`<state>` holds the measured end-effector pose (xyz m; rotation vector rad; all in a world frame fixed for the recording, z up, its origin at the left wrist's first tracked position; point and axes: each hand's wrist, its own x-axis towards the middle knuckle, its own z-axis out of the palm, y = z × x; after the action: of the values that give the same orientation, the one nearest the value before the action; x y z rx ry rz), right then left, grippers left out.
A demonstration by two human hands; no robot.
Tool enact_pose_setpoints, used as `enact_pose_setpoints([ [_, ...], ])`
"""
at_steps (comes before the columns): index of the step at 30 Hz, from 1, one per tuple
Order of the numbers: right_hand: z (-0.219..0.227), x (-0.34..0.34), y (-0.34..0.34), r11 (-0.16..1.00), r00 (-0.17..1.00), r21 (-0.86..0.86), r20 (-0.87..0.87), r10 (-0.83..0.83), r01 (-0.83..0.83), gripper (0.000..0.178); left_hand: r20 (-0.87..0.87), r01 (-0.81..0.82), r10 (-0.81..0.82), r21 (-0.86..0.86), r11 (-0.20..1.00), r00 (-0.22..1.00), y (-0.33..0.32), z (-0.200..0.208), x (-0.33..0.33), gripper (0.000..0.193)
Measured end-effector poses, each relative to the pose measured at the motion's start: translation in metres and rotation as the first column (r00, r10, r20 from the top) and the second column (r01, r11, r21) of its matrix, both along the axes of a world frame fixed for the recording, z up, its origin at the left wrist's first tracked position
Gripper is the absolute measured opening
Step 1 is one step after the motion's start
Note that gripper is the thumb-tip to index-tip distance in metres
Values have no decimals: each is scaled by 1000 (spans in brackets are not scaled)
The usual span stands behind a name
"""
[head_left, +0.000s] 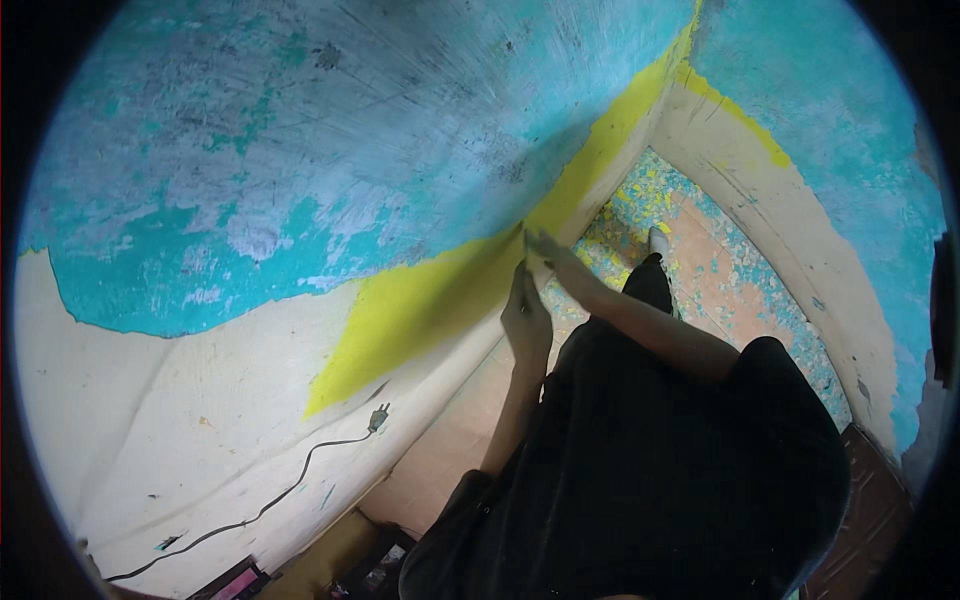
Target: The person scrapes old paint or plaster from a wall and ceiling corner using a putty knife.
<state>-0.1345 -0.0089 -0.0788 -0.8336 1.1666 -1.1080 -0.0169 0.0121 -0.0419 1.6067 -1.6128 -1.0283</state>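
Both my hands are raised together at the wall [190, 385], beside the yellow paint band [420, 300]. My left hand [526, 318] is closed, its fingers pointing up around something thin that I cannot make out. Just above it, my right hand [550, 254] reaches across from the right. Its fingers lie close to the wall and to that thin thing, and they are too blurred to read. Above the yellow band, the wall carries blue-turquoise paint [300, 240], scuffed and worn, with a ragged lower edge. Bare cream surface shows below.
Blue and yellow paint flakes [640, 205] litter the brownish floor [715, 255] around my shoe [657, 240]. A second wall [790, 215] meets this one at the corner. A dark cord with a plug [377, 418] hangs lower left. A brown panel [860, 510] stands lower right.
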Motion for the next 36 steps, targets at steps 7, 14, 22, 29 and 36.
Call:
enact_pose_setpoints([
  [7, 6, -27, -9, 984, 993, 171, 98, -73, 55, 67, -19, 42, -43, -49, 998, 999, -7, 3, -30, 35],
  [14, 41, -15, 3, 989, 991, 138, 121, -62, 45, 66, 35, 90, -88, -66, 994, 996, -1, 17, -18, 36],
  [22, 6, -31, -14, 971, 974, 116, 60, -217, 209, 62, -64, 171, -175, -60, 983, 983, -16, -4, -39, 41],
  [29, 24, -33, -12, 967, 983, 200, 53, -174, 160, 67, 16, 159, -164, 165, 973, 986, -18, 20, -35, 41],
  [36, 4, -92, -44, 943, 958, 199, 59, -282, 265, 69, -57, 187, -214, -306, 934, 975, -63, -50, -95, 40],
])
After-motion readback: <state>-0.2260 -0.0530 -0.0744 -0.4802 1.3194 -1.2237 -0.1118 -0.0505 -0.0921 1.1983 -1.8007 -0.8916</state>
